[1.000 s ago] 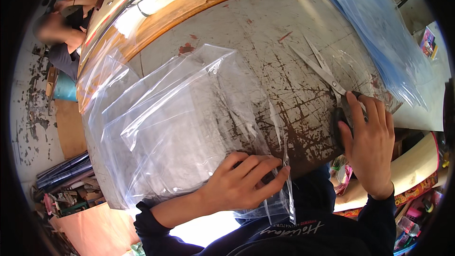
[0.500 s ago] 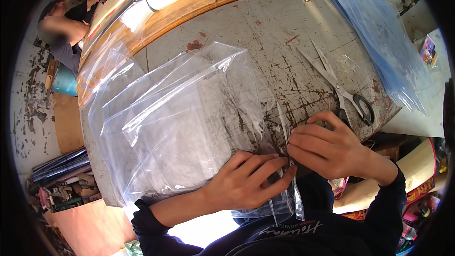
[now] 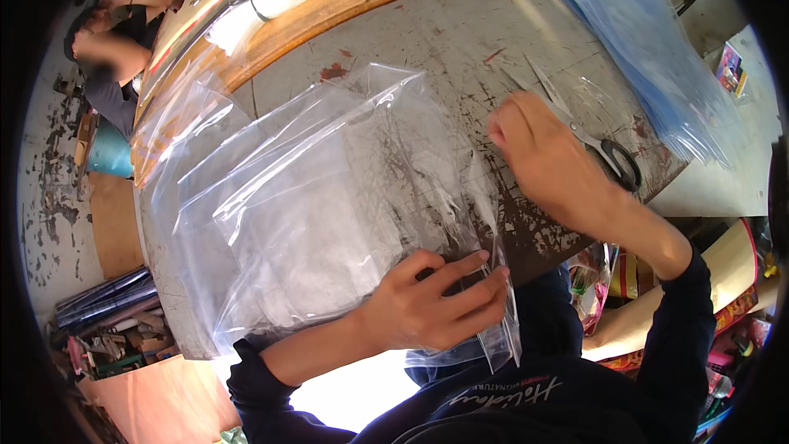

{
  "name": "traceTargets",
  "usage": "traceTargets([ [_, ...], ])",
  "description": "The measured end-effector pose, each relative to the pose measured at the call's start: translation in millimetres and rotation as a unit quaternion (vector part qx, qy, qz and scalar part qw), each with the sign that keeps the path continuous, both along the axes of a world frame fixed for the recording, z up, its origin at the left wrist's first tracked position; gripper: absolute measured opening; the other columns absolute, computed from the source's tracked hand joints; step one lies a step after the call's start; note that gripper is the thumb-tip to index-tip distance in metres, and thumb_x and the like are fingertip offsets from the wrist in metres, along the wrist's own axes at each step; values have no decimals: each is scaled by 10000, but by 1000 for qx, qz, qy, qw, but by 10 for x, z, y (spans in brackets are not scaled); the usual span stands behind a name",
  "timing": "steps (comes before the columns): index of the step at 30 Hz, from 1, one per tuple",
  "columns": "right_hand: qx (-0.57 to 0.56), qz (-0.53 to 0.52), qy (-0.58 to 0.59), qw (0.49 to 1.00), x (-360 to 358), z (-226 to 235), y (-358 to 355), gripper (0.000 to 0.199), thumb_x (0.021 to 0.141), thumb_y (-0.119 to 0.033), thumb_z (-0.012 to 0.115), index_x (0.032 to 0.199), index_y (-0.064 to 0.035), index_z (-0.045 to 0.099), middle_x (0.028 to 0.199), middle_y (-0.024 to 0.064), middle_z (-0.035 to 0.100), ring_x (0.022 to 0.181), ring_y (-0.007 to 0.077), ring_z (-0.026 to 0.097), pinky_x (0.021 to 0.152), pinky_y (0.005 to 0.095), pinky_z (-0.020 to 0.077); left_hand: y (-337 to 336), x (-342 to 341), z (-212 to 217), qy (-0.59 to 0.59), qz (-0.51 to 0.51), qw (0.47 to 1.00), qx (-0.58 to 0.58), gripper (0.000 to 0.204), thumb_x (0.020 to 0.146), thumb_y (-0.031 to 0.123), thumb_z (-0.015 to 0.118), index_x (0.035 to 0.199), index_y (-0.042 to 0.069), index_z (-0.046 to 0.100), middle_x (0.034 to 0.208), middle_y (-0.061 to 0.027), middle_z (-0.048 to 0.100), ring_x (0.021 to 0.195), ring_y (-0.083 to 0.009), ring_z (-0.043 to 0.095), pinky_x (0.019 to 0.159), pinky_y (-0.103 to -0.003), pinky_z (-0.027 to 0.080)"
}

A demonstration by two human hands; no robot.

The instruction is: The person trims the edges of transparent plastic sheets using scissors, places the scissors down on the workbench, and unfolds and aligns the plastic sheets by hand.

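Observation:
A large clear plastic sheet or bag (image 3: 288, 214) lies wrinkled and folded across the worn grey table. My left hand (image 3: 431, 304) is at its right side near the table's front edge. The fingers press across the narrow folded edge and hold it, with the thumb hidden; loose plastic hangs down beyond them. Above the table to the right of the plastic is my right hand (image 3: 538, 148), raised with its fingers curled closed. Nothing shows in them. Scissors (image 3: 620, 164) with black handles lie just beyond that hand, blades apart and partly covered by it.
Blue-tinted plastic sheets (image 3: 641, 49) are stacked along the far right of the table (image 3: 394, 41). White strips bound with ties (image 3: 279, 4) lie on the wooden section at the back. A person (image 3: 123, 49) is at the far left. Rolled material (image 3: 690, 288) stands below the right edge.
My right hand has left the plastic's folded edge and moved up and away toward the scissors, its fingers curling. My left hand stays on the edge. The view has shifted slightly.

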State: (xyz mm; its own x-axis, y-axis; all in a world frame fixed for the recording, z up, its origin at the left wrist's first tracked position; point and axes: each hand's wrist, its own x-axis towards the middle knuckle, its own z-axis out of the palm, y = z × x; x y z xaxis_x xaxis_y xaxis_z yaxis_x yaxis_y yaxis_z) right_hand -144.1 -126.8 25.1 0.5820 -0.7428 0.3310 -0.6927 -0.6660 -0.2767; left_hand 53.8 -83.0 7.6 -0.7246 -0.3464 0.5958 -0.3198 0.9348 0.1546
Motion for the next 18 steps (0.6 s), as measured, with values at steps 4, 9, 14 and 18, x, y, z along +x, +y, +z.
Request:
traceTargets([
  [4, -158, -50, 64, 984, 79, 14, -370, 144, 650, 39, 534, 779, 43, 470, 788, 185, 497, 782, 321, 520, 703, 363, 453, 33, -12, -5, 8, -10, 999, -44, 72, 691, 114, 623, 737, 170, 621, 888, 71, 618, 811, -94, 621, 556, -195, 333],
  [9, -313, -95, 145, 934, 122, -17, -1285, 163, 634, 34, 555, 791, 82, 548, 777, 194, 538, 786, 298, 555, 685, 341, 479, 43, 7, 5, 1, -23, 998, -58, 80, 703, 123, 609, 771, 163, 625, 885, 71, 612, 825, -102, 625, 555, -195, 328],
  [14, -420, -131, 72, 895, 355, 168, -1967, 173, 622, 4, 579, 782, 70, 566, 768, 177, 549, 772, 274, 558, 681, 329, 485, 38, 9, 23, -19, -33, 998, -55, 89, 710, 129, 613, 788, 169, 621, 889, 68, 614, 839, -105, 627, 563, -195, 333],
  [18, -480, -185, 80, 854, 650, 309, -2360, 158, 665, -50, 588, 787, 49, 571, 747, 157, 554, 747, 262, 560, 653, 332, 485, 60, 44, 38, -23, -20, 999, -45, 126, 711, 121, 665, 806, 205, 659, 894, 101, 645, 812, -90, 646, 536, -184, 313],
])
